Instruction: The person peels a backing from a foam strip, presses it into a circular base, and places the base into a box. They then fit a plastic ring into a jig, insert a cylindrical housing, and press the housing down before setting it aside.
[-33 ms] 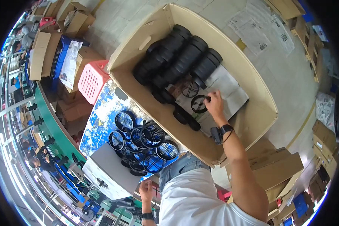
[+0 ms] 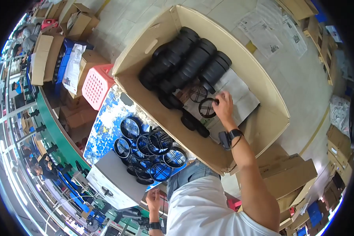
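Observation:
A black plastic ring with thin cross ribs (image 2: 200,111) is pinched in my right hand (image 2: 224,107), low inside a large cardboard box (image 2: 272,98). Right behind it, another ribbed ring (image 2: 198,93) lies on the printed sheet (image 2: 240,95) in the box. Stacked black rings (image 2: 188,65) fill the box's far left part in rows. My left hand (image 2: 153,200) hangs low by my side near the white box, fingers loosely bent and apart, with nothing visible in them. A loose heap of ribbed black rings (image 2: 161,172) covers part of the blue worn tabletop (image 2: 106,120).
A white box (image 2: 116,179) stands at the table's near left edge. The pink stool (image 2: 96,87) sits beyond the table. Cardboard cartons (image 2: 287,177) are stacked at my right, and a wooden pallet (image 2: 320,51) lies far right. People work along a green bench (image 2: 55,122) at the left.
My right hand and the ring in it have shifted very slightly. Everything else looks the same.

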`<state>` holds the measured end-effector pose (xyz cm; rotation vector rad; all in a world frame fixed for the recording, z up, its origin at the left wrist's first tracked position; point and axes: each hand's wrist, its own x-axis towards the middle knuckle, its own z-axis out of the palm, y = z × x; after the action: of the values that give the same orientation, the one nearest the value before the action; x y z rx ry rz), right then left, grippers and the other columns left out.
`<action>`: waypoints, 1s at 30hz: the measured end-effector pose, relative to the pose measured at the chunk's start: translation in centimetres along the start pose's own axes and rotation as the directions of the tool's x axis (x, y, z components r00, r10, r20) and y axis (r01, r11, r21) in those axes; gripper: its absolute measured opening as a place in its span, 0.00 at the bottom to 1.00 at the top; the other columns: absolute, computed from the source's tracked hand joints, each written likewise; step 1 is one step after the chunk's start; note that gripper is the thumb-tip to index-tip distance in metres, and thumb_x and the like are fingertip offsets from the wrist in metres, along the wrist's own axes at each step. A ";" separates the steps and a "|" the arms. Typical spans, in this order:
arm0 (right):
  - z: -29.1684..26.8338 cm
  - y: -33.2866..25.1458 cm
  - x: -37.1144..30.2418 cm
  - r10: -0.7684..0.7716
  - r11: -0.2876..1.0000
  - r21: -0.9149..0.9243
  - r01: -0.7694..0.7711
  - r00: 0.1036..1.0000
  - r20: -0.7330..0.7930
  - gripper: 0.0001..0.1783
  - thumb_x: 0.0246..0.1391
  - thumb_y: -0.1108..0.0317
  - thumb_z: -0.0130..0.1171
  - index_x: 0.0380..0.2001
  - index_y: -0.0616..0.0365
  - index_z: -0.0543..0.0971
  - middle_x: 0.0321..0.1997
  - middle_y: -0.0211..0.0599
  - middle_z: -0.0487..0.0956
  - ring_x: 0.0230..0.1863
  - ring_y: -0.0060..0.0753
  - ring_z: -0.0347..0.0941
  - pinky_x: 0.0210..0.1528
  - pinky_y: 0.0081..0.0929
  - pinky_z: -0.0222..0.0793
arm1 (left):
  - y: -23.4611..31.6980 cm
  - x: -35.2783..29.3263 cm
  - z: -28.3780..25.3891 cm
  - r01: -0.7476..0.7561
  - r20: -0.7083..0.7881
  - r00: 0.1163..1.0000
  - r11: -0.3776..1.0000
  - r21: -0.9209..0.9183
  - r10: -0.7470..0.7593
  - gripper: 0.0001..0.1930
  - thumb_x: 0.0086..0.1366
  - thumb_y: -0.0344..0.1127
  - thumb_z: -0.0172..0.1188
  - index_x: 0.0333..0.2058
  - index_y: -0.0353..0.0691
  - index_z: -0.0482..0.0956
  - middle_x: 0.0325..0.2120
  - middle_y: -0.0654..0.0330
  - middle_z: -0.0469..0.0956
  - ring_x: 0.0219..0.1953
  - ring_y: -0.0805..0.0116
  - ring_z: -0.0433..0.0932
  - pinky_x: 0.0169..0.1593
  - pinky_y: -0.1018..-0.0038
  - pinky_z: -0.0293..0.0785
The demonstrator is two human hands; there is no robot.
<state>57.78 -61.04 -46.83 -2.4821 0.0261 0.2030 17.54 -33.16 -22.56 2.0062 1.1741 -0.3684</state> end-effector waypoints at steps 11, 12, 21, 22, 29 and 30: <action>0.6 -5.6 10.4 0.020 0.982 -0.174 -0.068 0.964 -0.266 0.58 0.28 0.68 0.73 0.67 0.44 0.57 0.73 0.48 0.43 0.68 0.72 0.44 0.67 0.58 0.49 | -6.9 0.0 -1.9 0.186 0.183 0.967 0.982 -0.035 -0.177 0.09 0.64 0.31 0.56 0.40 0.32 0.76 0.33 0.55 0.81 0.33 0.67 0.82 0.36 0.73 0.79; 0.7 -5.2 10.7 0.043 0.981 -0.171 -0.091 0.962 -0.269 0.58 0.28 0.68 0.73 0.67 0.44 0.57 0.73 0.48 0.43 0.68 0.72 0.44 0.67 0.58 0.49 | -6.6 0.1 -2.3 0.211 0.198 0.960 0.976 -0.049 -0.198 0.09 0.64 0.31 0.56 0.41 0.32 0.76 0.33 0.56 0.81 0.33 0.68 0.82 0.36 0.74 0.78; -0.4 -4.7 13.7 0.051 0.889 -0.456 -0.022 0.997 0.051 0.62 0.22 0.56 0.77 0.67 0.39 0.59 0.76 0.39 0.36 0.69 0.80 0.35 0.63 0.68 0.48 | -6.6 -0.7 -4.0 0.348 0.356 0.879 0.937 -0.021 -0.318 0.10 0.65 0.29 0.55 0.44 0.30 0.75 0.34 0.53 0.81 0.37 0.66 0.82 0.42 0.74 0.80; -0.3 -4.9 13.7 0.065 0.885 -0.464 -0.033 0.996 0.053 0.62 0.22 0.54 0.77 0.67 0.38 0.59 0.76 0.39 0.35 0.69 0.80 0.35 0.63 0.68 0.49 | -6.7 -1.0 -4.2 0.367 0.350 0.872 0.930 -0.004 -0.342 0.11 0.65 0.29 0.56 0.44 0.30 0.75 0.34 0.52 0.81 0.37 0.66 0.82 0.42 0.74 0.80; -0.8 -5.9 14.9 0.119 0.803 -0.596 -0.023 0.985 0.123 0.55 0.23 0.54 0.77 0.62 0.40 0.64 0.73 0.36 0.45 0.66 0.81 0.43 0.57 0.64 0.60 | -9.0 -1.7 -4.9 0.390 0.384 0.849 0.921 0.009 -0.363 0.12 0.65 0.34 0.56 0.45 0.36 0.75 0.35 0.58 0.82 0.34 0.72 0.82 0.31 0.79 0.73; -0.9 -6.0 14.8 0.114 0.779 -0.627 0.021 0.978 0.173 0.54 0.23 0.54 0.77 0.61 0.40 0.65 0.72 0.35 0.47 0.65 0.82 0.44 0.56 0.63 0.61 | -9.1 -1.7 -4.8 0.412 0.387 0.838 0.911 0.012 -0.384 0.12 0.65 0.34 0.56 0.45 0.36 0.75 0.35 0.58 0.82 0.34 0.71 0.82 0.32 0.79 0.74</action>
<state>72.91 -56.35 -44.79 -3.1179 -0.0800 0.5678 8.42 -28.08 -22.67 1.5207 1.3208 -0.8744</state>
